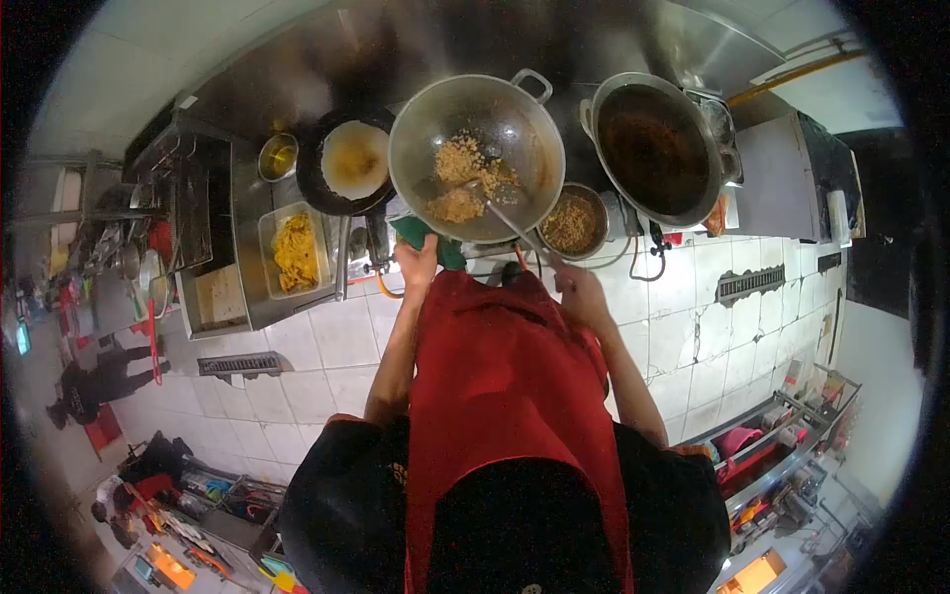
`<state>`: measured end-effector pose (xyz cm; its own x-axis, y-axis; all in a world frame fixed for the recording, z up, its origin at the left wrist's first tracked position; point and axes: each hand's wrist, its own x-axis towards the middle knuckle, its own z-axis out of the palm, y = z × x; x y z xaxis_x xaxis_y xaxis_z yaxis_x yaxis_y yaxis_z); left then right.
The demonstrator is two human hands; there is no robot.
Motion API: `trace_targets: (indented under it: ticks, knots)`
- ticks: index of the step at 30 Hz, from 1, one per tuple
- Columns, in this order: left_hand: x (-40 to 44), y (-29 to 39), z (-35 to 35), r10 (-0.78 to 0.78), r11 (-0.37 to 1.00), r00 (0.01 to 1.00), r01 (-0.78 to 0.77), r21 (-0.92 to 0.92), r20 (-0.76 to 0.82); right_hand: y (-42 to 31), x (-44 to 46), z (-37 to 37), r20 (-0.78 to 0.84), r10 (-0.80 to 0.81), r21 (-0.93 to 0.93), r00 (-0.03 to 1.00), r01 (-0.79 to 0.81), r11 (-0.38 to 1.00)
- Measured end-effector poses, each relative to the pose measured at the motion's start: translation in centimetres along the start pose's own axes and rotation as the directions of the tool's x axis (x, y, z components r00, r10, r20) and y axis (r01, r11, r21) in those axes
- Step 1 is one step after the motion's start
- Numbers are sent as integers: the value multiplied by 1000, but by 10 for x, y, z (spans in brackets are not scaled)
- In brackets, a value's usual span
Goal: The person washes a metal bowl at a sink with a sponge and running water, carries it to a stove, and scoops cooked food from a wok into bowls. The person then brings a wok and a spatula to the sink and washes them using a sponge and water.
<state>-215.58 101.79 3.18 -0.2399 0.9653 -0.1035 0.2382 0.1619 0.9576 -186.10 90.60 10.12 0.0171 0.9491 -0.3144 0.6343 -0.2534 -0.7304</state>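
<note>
My left hand (417, 261) is closed on a folded green cloth (450, 253) at the near rim of a large metal wok (411, 139). My right hand (582, 295) grips the long metal handle of a ladle (510, 220). It slants into the wok, where its head is largely hidden by crumbly brown food (459, 158). This food lies in loose clumps on the wok's bottom. Just right of the wok, near the ladle's handle, stands a metal pot (602, 220) with more brown, grainy food inside.
Left of the wok sits a black pan (310, 158) with a pale round of food. Further left are a small bowl of yellow liquid (278, 156) and a tray (267, 247) of yellow food. A wide pan of dark liquid (591, 117) stands right. Other people (94, 381) are at far left.
</note>
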Motion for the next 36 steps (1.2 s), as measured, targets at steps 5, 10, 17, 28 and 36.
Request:
trace_targets:
  ticks: [5,10,17,28,36]
  knots:
    - [0,-3,2,-24,997,1000,25,-69,13,1,54,10,-138,-192,291,972,225,930]
    - [0,23,-8,-98,990,995,96,99,19,78,42,12,85,-122,432,989,74,899]
    - [6,-5,-7,51,999,998,-51,-13,26,93,38,-54,-137,-361,-139,922,343,929]
    - [2,18,9,205,979,979,-205,-1,14,21,45,35,-268,-215,-5,939,222,975]
    - [0,6,18,178,982,984,-177,-65,9,-1,11,-38,-183,-19,-53,983,10,999]
